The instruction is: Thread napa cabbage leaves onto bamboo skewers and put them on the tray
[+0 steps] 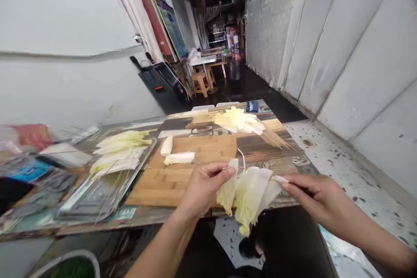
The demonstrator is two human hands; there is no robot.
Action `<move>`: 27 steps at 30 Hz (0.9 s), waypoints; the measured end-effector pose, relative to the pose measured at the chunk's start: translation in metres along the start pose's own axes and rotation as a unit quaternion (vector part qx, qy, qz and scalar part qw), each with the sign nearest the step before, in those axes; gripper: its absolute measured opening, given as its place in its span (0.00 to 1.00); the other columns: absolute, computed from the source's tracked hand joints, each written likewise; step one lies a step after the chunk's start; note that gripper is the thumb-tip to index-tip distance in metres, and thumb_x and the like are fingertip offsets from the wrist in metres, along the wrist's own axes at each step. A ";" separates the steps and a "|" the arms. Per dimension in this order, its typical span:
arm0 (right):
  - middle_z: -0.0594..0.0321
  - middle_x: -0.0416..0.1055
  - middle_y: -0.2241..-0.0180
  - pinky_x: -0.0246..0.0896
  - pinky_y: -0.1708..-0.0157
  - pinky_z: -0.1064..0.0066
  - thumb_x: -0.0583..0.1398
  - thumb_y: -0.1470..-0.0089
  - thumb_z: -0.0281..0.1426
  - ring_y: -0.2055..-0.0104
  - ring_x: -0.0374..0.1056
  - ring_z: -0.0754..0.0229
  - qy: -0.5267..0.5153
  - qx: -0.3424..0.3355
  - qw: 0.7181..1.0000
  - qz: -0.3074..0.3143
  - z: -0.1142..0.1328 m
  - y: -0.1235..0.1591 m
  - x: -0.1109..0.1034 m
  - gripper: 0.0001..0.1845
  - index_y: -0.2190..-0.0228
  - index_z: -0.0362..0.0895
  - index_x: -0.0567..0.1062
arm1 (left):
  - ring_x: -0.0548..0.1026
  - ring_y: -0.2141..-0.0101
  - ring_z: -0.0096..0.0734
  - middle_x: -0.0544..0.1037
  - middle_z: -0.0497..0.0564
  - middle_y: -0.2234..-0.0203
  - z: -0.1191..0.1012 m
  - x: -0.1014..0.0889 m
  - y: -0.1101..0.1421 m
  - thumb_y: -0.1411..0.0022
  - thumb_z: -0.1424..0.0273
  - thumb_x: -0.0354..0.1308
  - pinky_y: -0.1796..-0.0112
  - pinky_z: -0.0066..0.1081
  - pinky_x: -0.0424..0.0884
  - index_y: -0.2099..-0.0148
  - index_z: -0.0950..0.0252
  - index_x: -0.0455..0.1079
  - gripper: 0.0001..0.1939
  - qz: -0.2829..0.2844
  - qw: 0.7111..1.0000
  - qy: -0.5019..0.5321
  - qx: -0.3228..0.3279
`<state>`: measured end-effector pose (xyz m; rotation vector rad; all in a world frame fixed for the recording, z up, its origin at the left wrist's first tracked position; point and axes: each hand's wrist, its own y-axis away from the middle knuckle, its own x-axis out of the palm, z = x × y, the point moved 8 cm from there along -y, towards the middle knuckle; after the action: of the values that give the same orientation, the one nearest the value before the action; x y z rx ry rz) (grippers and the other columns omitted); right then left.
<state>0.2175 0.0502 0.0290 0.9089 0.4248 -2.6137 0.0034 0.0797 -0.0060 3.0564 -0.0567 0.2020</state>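
Observation:
My left hand (205, 182) pinches the left end of a thin bamboo skewer threaded through several pale cabbage pieces (247, 193). My right hand (309, 193) pinches the skewer's other end, just right of the leaves. The leaves hang down over the table's near edge. Behind my hands lies a wooden cutting board (182, 169) with two white cabbage stem pieces (178, 157) on it.
A metal tray (97, 191) at the left holds skewered cabbage leaves (120, 152). A pile of cabbage leaves (239, 120) and loose bamboo skewers (275, 139) lie at the table's far right. Clutter sits far left. A green bucket (68, 265) stands below. Stools stand down the corridor.

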 end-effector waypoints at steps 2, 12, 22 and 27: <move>0.62 0.76 0.71 0.64 0.72 0.72 0.54 0.38 0.41 0.70 0.70 0.60 -0.012 0.000 1.000 0.013 -0.001 0.001 0.000 0.17 0.65 0.45 0.79 | 0.75 0.70 0.24 0.83 0.47 0.70 -0.003 0.003 0.005 0.52 0.63 0.70 0.66 0.22 0.69 0.68 0.62 0.81 0.09 0.017 1.000 -0.004 0.003; 0.64 0.74 0.75 0.64 0.73 0.72 0.54 0.39 0.40 0.72 0.69 0.61 -0.041 -0.016 0.999 0.025 0.002 -0.007 0.005 0.17 0.68 0.46 0.79 | 0.77 0.68 0.29 0.83 0.51 0.69 -0.008 0.012 0.013 0.53 0.63 0.71 0.65 0.25 0.71 0.67 0.62 0.81 0.10 0.034 0.999 0.004 0.013; 0.64 0.79 0.64 0.68 0.66 0.72 0.55 0.38 0.35 0.64 0.74 0.60 0.026 -0.107 0.992 -0.068 0.026 -0.036 -0.013 0.13 0.62 0.47 0.79 | 0.75 0.65 0.29 0.81 0.52 0.62 -0.045 -0.030 0.012 0.46 0.64 0.65 0.61 0.30 0.72 0.52 0.62 0.77 0.18 -0.107 0.964 -0.183 0.160; 0.62 0.79 0.63 0.65 0.67 0.73 0.56 0.39 0.28 0.64 0.74 0.61 0.199 -0.273 0.909 -0.246 0.049 -0.056 -0.008 0.11 0.58 0.44 0.77 | 0.76 0.67 0.29 0.81 0.51 0.64 -0.077 -0.051 0.037 0.42 0.66 0.61 0.60 0.31 0.73 0.52 0.64 0.76 0.16 -0.234 0.850 -0.345 0.323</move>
<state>0.1740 0.0837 0.0806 1.2384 1.5832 -2.4502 -0.0583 0.0509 0.0664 3.4257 0.8690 -1.1246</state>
